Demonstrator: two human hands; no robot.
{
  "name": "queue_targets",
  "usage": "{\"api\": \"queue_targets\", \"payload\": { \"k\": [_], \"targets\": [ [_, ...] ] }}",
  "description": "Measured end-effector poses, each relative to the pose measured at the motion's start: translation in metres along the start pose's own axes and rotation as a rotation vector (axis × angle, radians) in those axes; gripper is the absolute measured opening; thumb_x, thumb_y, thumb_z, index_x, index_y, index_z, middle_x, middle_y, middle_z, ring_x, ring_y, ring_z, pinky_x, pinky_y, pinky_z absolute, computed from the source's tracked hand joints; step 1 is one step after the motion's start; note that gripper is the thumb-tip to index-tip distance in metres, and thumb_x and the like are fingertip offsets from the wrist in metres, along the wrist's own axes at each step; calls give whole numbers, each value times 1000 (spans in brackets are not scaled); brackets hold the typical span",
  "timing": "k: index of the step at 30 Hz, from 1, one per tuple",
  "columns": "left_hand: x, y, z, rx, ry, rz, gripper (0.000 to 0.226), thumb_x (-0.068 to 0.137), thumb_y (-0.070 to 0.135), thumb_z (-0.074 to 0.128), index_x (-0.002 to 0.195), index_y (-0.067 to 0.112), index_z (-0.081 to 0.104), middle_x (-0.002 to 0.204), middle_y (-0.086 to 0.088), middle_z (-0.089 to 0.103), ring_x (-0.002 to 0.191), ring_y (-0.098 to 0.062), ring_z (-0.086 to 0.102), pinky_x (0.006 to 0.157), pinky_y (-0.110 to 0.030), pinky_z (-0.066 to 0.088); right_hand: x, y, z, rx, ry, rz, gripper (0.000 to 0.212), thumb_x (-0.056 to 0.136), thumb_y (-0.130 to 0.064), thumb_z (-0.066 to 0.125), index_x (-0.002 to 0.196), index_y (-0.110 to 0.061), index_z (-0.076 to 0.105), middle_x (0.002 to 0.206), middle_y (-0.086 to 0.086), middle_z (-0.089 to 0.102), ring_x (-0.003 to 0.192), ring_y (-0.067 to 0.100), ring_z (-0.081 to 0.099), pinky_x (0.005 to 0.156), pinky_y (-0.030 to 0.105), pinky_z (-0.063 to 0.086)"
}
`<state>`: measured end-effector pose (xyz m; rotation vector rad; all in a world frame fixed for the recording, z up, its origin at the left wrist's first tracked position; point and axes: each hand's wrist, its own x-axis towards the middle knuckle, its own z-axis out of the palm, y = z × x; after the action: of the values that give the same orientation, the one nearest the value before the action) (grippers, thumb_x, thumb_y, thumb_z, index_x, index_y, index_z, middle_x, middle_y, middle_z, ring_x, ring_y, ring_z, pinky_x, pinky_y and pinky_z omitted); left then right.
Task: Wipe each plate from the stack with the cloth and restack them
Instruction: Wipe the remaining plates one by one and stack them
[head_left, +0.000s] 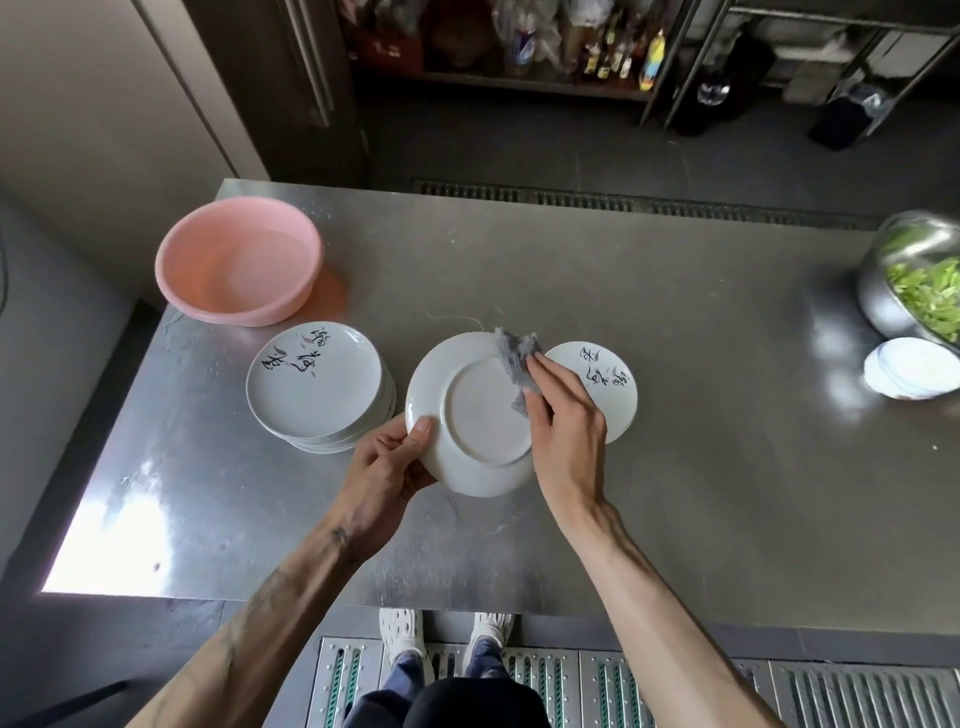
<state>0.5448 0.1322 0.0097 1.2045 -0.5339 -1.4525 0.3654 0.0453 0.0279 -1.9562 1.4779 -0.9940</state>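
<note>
the left grip (397, 457) pinches only the near rim of the upturned plate (478, 415), held over the worktop (571, 260) between the stack (317, 384) and the wiped plate (608, 379), while the right grip (566, 426) pinches the grey cloth (519, 364) over its far rim, so a hard rub could lever it loose and drop it.
</note>
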Motion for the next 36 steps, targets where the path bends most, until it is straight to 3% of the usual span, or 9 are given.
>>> {"api": "queue_targets", "payload": {
  "k": [8,13,16,19,23,26,28,32,36],
  "targets": [
    [0,3,0,-74,11,25,35,106,24,50,122,-2,67,117,-23,71,102,-27,70,87,-41,60,-17,-19,12,-28,-317,-473,52,89,17,59,138,0,59,147,11,56,139,20,50,115,35,43],
    [-1,2,0,-70,41,9,39,104,25,53,125,-5,66,118,-24,70,104,-29,68,84,-38,60,-2,-11,6,-55,-163,-215,50,87,21,60,134,1,63,144,11,58,134,19,55,115,19,37],
    [2,4,3,-74,48,13,33,107,15,48,125,-8,63,115,-24,70,99,-28,69,86,-41,60,-29,-26,16,-7,-251,-320,53,88,19,59,137,-2,61,146,8,57,137,16,53,108,34,50],
    [1,3,0,-78,50,12,31,106,9,46,126,-7,63,115,-24,70,99,-29,70,88,-44,60,-35,-21,13,29,-305,-385,56,89,20,59,140,-3,59,148,7,55,137,16,53,108,37,50],
    [0,4,3,-78,62,7,40,105,24,51,128,-7,63,117,-22,69,101,-27,66,79,-35,59,-6,-11,8,-22,-161,-158,49,91,17,58,135,-2,63,145,5,58,133,16,56,114,29,43],
    [1,3,5,-86,78,7,36,107,21,49,126,-6,63,116,-22,70,101,-29,67,81,-37,60,-28,-22,14,2,-240,-254,50,90,15,59,136,-4,63,146,4,58,134,11,54,112,18,40],
    [0,3,5,-89,77,3,33,108,18,48,126,-3,65,117,-22,70,102,-29,68,83,-36,60,-36,-24,16,14,-263,-317,49,92,13,59,137,-5,63,146,2,57,135,9,53,112,23,43],
    [1,3,8,-81,71,11,40,106,26,51,127,-6,63,122,-24,70,105,-28,67,82,-34,59,-24,-26,24,25,-128,-170,45,94,11,57,136,-5,63,146,2,58,134,11,54,110,33,47],
    [1,4,4,-112,50,3,40,105,26,50,131,-3,63,124,-20,70,108,-28,66,88,-38,60,-20,-26,21,-5,-223,-323,48,93,12,59,139,-2,60,148,7,55,139,17,51,105,39,52]
  ]
}}
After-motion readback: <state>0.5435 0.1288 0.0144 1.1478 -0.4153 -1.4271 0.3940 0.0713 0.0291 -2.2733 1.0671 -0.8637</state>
